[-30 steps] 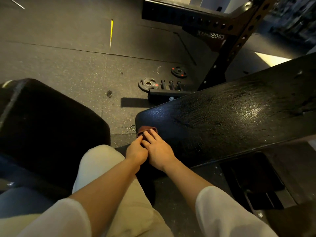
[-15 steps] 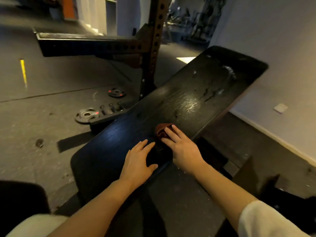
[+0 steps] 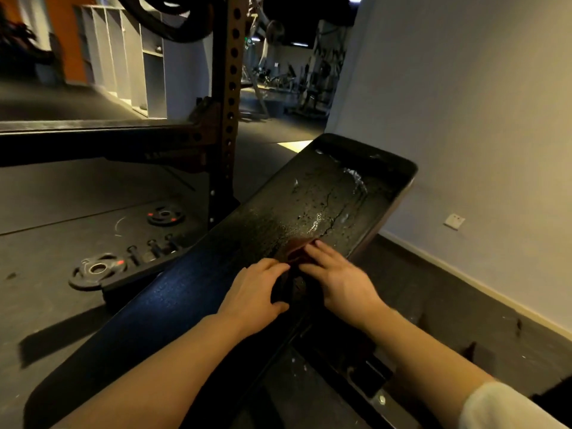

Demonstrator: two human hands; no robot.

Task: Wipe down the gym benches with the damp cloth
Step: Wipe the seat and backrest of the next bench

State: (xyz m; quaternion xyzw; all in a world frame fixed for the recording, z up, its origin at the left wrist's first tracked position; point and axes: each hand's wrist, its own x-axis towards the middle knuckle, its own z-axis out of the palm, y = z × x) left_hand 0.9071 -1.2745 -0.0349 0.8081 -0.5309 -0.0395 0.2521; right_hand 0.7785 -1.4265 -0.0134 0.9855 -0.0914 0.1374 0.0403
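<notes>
Two hands work on one padded bench (image 3: 309,193); the surface is black, cracked in places and carries wet streaks and droplets toward its far end. Cloth (image 3: 295,250): small, dark red, bunched, lying mid-surface near the right edge. Right hand (image 3: 337,280): fingers extended flat over the cloth's near side, pressing it down, not curled round it, so the grip reads as released but loaded. Left hand (image 3: 255,294): flat on the surface just beside the right hand, fingertips close to the cloth, whether touching it cannot be told; fingers straight, holding nothing. Handling judgement: cloth is soft, light and limp, will fold or roll under a push; dampness should help it cling to the vinyl but also drag. Best controlled by a flat palm spread over its middle, or by pinching a bunched fold at its near edge if it must be lifted or refolded. Far, wet end of the surface looks not yet dried, near end appears dull. Weight plates (image 3: 97,269) lie on the floor, left, well apart from the work.
</notes>
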